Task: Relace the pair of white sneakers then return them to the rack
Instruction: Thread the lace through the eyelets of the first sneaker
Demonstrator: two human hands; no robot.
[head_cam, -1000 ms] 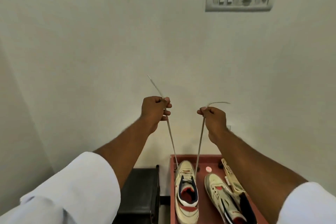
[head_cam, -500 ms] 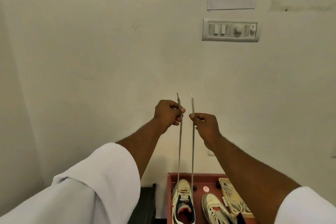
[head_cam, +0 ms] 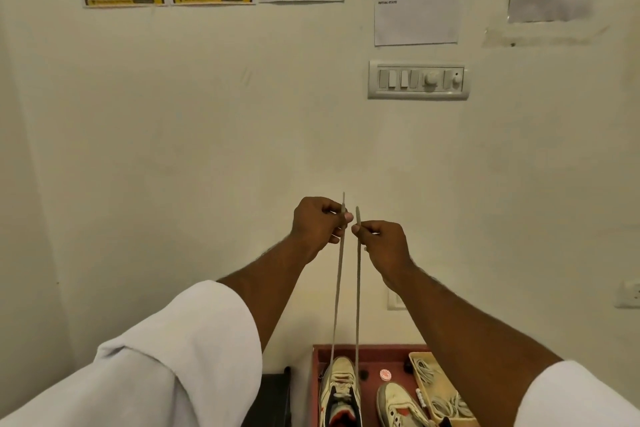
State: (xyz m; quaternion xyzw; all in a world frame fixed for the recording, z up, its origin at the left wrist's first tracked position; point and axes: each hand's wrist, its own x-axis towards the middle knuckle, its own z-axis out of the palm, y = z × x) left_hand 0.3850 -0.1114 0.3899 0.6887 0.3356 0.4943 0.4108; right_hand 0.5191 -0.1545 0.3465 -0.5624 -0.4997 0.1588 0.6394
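Observation:
Two white sneakers stand on a red tray (head_cam: pixel 370 352) at the bottom of the view. The left sneaker (head_cam: pixel 339 388) has a grey lace (head_cam: pixel 337 288) running up from it in two taut, nearly parallel strands. My left hand (head_cam: pixel 317 225) pinches the left strand near its tip. My right hand (head_cam: pixel 381 241) pinches the right strand near its tip. Both hands are raised side by side, almost touching, well above the shoe. The right sneaker (head_cam: pixel 398 404) lies beside the first, partly cut off by the frame edge.
A tan box (head_cam: pixel 438 388) holding loose laces sits at the tray's right. A small round token (head_cam: pixel 385 374) lies on the tray. A black stand (head_cam: pixel 273 399) is left of the tray. The wall ahead carries a switch panel (head_cam: pixel 418 80) and posters.
My hands came together from apart, so the two lace strands now run side by side. The view tilted upward, showing more wall and less of the tray.

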